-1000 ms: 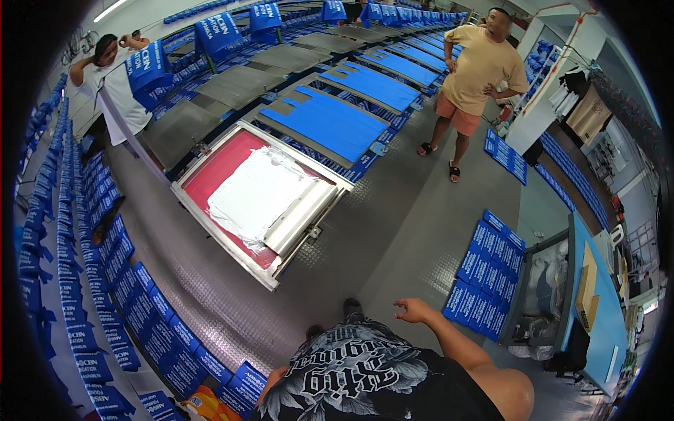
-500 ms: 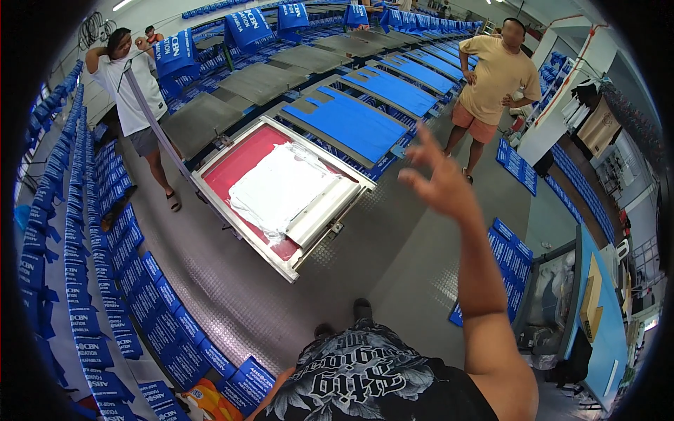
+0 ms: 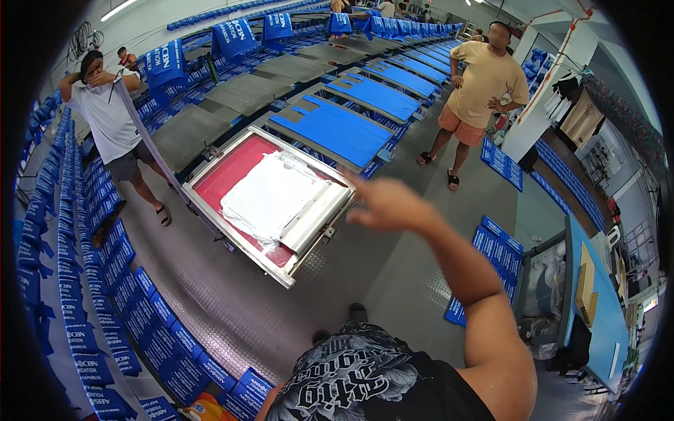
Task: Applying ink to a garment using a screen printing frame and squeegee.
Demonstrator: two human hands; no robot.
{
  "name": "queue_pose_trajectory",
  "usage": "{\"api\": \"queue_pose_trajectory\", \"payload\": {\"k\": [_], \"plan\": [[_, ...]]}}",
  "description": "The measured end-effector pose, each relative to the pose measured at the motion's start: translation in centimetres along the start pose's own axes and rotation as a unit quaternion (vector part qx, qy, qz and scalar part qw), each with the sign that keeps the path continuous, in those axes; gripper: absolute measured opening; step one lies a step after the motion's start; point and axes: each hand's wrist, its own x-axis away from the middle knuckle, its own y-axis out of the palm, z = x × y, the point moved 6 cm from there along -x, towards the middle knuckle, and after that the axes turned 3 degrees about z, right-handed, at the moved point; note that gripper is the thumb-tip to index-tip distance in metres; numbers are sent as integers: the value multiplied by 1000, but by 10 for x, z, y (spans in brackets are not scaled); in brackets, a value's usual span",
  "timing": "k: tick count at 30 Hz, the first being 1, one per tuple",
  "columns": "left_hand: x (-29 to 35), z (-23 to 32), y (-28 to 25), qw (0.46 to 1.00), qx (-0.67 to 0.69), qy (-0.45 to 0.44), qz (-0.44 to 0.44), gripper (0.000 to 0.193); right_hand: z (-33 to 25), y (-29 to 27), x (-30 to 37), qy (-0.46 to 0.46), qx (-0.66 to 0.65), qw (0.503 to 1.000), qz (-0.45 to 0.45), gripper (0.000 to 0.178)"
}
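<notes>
My right hand [image 3: 390,203] reaches forward beside the right end of a screen-printing frame, somewhat blurred by motion. Its forefinger and thumb stand apart, and nothing shows between them. Whether a fingertip touches the frame I cannot tell. The screen-printing frame [image 3: 239,251] has a pale metal rim and a red mesh [image 3: 223,170]. Thick white ink [image 3: 270,196] covers much of the mesh. Along the frame's right side lies a metal squeegee [image 3: 306,219], next to the ink. My left hand is out of the picture.
Beyond the frame runs a row of printing boards, several with blue fabric [image 3: 333,130] on them. One person [image 3: 112,126] stands at the left, another [image 3: 484,84] at the right. Blue printed pieces hang and lie around. A blue-topped table [image 3: 597,337] stands at my right.
My right hand has come down and left, from raised in the air to beside the frame. The view has shifted slightly. The person at the left now has a hand at the face.
</notes>
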Motion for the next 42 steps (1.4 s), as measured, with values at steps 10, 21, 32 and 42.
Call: {"api": "queue_pose_trajectory", "payload": {"k": [10, 21, 32, 42], "plan": [[2, 5, 10, 999, 35, 19, -27, 30, 109, 433, 277, 379, -156, 861, -303, 64], [24, 50, 16, 978, -180, -77, -65, 38, 110, 455, 355, 521, -271, 755, -291, 61], [75, 74, 12, 934, -317, 161, -33, 34, 108, 456, 283, 403, -256, 854, -205, 64], [74, 142, 20, 970, -223, 57, -73, 35, 106, 457, 331, 505, -304, 760, -275, 61]]}}
